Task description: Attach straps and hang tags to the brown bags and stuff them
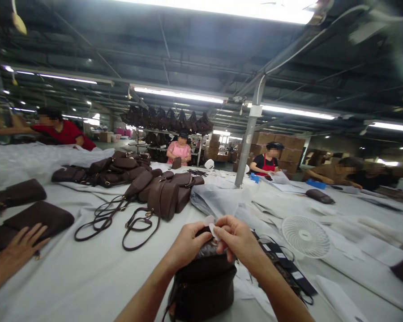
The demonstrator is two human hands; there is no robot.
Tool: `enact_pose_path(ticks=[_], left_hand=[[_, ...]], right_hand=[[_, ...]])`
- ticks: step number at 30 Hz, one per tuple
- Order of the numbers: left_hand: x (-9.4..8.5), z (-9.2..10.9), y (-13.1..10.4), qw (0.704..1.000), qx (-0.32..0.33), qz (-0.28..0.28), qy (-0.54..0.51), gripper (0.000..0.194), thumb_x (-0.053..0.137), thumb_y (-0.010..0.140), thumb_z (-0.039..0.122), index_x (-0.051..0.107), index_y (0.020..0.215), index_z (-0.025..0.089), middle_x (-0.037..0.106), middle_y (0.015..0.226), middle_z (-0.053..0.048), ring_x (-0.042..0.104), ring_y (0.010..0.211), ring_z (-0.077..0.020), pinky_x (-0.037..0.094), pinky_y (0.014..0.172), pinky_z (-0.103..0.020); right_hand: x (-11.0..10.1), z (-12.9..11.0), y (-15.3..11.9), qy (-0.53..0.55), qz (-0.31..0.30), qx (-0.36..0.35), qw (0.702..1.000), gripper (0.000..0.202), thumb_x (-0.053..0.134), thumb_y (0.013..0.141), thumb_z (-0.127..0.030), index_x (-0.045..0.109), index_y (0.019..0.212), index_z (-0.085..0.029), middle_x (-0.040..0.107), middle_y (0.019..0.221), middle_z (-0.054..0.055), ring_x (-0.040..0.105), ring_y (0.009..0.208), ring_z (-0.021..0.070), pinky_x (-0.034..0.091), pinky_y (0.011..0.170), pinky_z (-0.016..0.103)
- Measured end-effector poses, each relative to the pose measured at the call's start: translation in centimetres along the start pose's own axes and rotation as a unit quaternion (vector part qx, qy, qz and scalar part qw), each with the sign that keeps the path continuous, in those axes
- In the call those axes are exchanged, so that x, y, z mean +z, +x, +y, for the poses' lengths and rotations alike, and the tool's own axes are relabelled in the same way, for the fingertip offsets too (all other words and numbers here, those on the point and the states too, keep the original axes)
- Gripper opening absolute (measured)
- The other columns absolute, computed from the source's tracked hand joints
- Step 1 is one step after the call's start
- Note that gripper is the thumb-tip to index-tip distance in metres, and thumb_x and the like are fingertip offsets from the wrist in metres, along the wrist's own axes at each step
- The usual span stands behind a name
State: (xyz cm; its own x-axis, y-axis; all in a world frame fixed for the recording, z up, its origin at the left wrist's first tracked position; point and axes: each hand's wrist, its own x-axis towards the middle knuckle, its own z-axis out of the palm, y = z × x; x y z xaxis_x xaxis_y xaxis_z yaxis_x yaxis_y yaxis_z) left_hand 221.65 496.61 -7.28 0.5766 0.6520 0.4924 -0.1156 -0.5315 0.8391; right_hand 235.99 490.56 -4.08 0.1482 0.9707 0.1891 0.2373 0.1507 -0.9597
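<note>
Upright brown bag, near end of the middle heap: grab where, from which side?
Probably the rounded top of the brown bag, from above on the wearer's side: that face is exposed. Another bag crowds its right, and a looped strap lies at its front left, so a low approach might snag.

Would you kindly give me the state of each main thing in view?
Right hand: pinching white piece
Left hand: fingers bent, beside it
Nearest bag: upright, top partly hidden
Bag pile: loosely heaped
White fan: spinning or stopped, unclear
Tube light: lit
</note>
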Motion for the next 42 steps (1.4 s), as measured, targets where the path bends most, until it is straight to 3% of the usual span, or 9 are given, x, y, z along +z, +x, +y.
enact_pose_path(ticks=[3, 5, 11, 19, 28, 35, 42], left_hand=[[0.2, 0.3, -0.2, 1.000, 0.000, -0.001, 0.020, 0.018, 0.052, 0.083, 0.023, 0.067, 0.082, 0.014, 0.068, 0.081, -0.002, 0.057, 0.081, -0.0183, 0.043, 0.078, -0.024], [0.3, 0.3, -0.3, 0.999, -0.003, -0.003, 0.033, 0.018, 0.052, 0.084, 0.023, 0.067, 0.082, 0.014, 0.068, 0.081, -0.002, 0.057, 0.081, -0.0185, 0.043, 0.077, -0.025], [0.2, 0.1, -0.1, 0.999, 0.011, -0.010, 0.038, 0.018, 0.051, 0.085, 0.024, 0.066, 0.084, 0.014, 0.068, 0.083, -0.002, 0.057, 0.082, -0.0186, 0.043, 0.078, -0.025], [-0.3, -0.6, 0.0, 0.999, -0.015, -0.030, 0.023, 0.022, 0.053, 0.082, 0.024, 0.069, 0.093, 0.014, 0.071, 0.090, -0.004, 0.060, 0.087, -0.0209, 0.043, 0.080, -0.027], [0.0, 0.6, -0.5, 1.000, -0.002, -0.018, -0.002, 0.023, 0.056, 0.081, 0.020, 0.069, 0.098, 0.016, 0.071, 0.096, -0.003, 0.061, 0.095, -0.0222, 0.043, 0.087, -0.028], [0.3, 0.4, -0.7, 0.998, -0.014, 0.018, 0.056, 0.014, 0.058, 0.080, 0.022, 0.069, 0.086, 0.015, 0.068, 0.089, -0.004, 0.059, 0.088, -0.0204, 0.042, 0.082, -0.026], [0.3, 0.5, -0.9, 0.999, 0.012, -0.026, 0.020, 0.011, 0.054, 0.082, 0.017, 0.064, 0.079, 0.015, 0.066, 0.082, -0.001, 0.057, 0.082, -0.0174, 0.041, 0.076, -0.023]], right_hand=[[0.1, -0.1, 0.2, 0.018, 0.006, -0.009, 1.000, 0.066, 0.070, 0.066, -0.044, 0.046, 0.122, -0.017, 0.057, 0.052, -0.009, 0.060, 0.040, 0.0151, 0.037, 0.027, 0.017], [0.1, -0.1, 0.3, 0.019, -0.008, -0.002, 1.000, 0.069, 0.069, 0.067, -0.041, 0.045, 0.127, -0.017, 0.057, 0.051, -0.009, 0.060, 0.040, 0.0145, 0.038, 0.028, 0.016], [-0.2, 0.3, 0.2, 0.032, -0.026, 0.017, 0.999, 0.051, 0.070, 0.066, -0.044, 0.059, 0.108, -0.017, 0.059, 0.053, -0.006, 0.059, 0.041, 0.0130, 0.040, 0.030, 0.015], [-0.7, 0.9, 0.1, 0.073, -0.038, -0.005, 0.997, 0.055, 0.073, 0.067, -0.050, 0.059, 0.109, -0.018, 0.061, 0.057, -0.005, 0.057, 0.043, 0.0104, 0.043, 0.035, 0.016], [-0.1, 1.5, 0.7, 0.035, -0.027, 0.003, 0.999, 0.052, 0.068, 0.066, -0.055, 0.054, 0.099, -0.017, 0.058, 0.045, -0.006, 0.049, 0.033, 0.0093, 0.038, 0.031, 0.016], [0.4, 1.5, 0.3, 0.057, -0.013, -0.005, 0.998, 0.047, 0.069, 0.066, -0.058, 0.052, 0.087, -0.020, 0.056, 0.045, -0.007, 0.049, 0.036, 0.0082, 0.037, 0.032, 0.014], [0.5, 1.7, 0.7, 0.062, -0.007, -0.009, 0.998, 0.050, 0.076, 0.060, -0.061, 0.053, 0.074, -0.018, 0.062, 0.055, -0.004, 0.057, 0.044, 0.0099, 0.046, 0.038, 0.017]])
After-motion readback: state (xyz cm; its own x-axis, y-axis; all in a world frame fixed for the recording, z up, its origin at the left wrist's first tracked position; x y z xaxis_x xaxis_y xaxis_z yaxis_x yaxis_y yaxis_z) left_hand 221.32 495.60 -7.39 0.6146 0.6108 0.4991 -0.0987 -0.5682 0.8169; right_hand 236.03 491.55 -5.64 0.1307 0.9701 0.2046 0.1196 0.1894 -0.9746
